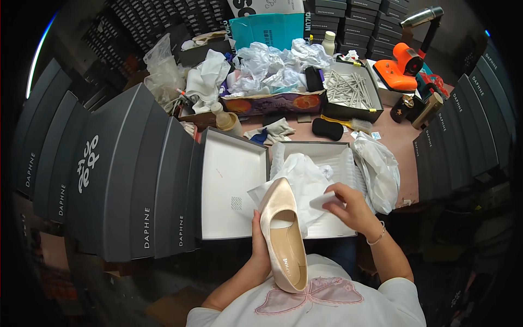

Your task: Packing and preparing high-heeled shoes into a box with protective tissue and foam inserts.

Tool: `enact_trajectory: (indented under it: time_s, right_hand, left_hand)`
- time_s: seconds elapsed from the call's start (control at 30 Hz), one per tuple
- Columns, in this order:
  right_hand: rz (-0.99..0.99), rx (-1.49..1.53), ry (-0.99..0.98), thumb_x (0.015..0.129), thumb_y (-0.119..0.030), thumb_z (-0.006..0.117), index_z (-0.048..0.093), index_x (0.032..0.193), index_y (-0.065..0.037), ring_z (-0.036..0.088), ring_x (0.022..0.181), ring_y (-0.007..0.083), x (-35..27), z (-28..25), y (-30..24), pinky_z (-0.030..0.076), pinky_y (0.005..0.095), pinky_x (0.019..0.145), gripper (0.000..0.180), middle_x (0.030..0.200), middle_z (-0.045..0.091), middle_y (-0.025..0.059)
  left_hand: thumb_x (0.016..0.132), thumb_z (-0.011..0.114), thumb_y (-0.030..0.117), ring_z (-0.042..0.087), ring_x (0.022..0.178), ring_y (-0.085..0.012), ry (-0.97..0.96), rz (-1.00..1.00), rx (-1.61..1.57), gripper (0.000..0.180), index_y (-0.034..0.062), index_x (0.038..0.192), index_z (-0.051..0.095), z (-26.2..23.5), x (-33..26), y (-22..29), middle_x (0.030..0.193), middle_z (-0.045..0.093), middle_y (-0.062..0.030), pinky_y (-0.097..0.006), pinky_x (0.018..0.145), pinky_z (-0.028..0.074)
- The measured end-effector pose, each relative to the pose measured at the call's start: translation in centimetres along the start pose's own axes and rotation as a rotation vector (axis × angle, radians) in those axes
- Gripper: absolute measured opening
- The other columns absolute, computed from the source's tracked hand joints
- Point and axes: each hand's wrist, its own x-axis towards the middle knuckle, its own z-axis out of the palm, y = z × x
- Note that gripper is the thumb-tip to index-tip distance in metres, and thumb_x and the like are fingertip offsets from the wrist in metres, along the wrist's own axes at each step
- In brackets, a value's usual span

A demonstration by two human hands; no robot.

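A cream satin pointed-toe shoe [283, 237] lies lengthwise over my lap, toe pointing away from me. My left hand [259, 248] grips it along its left side. My right hand [348, 207] pinches a small white wad [322, 200] just right of the shoe's toe. Beyond the shoe stands an open white-lined shoe box [335, 152] with crumpled white tissue paper [299, 174] inside. Its lid [231, 185] lies open to the left, inside facing up.
Stacks of dark grey shoe boxes [125, 174] stand at left and at right [463, 136]. The pink table holds a tray of long sticks [351, 90], crumpled paper [267, 68], a black brush [328, 128], an orange tool [403, 68] and a plastic bag [378, 169].
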Motion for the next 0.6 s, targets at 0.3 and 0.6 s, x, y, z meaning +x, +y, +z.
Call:
enact_trajectory:
  time_s: [0.3,0.6]
  right_hand:
    - [-0.172,-0.382,0.182,0.068,-0.001,0.065,0.048,0.13,-0.011,0.053,0.111,0.0369,3.3,7.0,-2.2,0.049,0.0416,0.085,0.065,0.13,0.047,0.0211]
    - [-0.154,-0.354,-0.074,0.074,0.001,0.056,0.027,0.149,-0.014,0.03,0.134,0.047,4.2,7.8,-2.8,0.03,0.0479,0.109,0.083,0.149,0.018,0.0316]
  left_hand:
    - [0.09,0.041,0.068,0.035,0.135,-0.0277,-0.1,0.171,-0.072,0.082,0.0126,0.147,0.026,1.5,-0.1,-3.4,0.146,0.036,-0.0106,-0.044,0.112,0.028]
    - [0.089,0.035,0.071,0.031,0.138,-0.0284,-0.091,0.171,-0.075,0.083,0.0151,0.15,0.023,0.2,0.5,-3.8,0.15,0.03,-0.0106,-0.044,0.114,0.026]
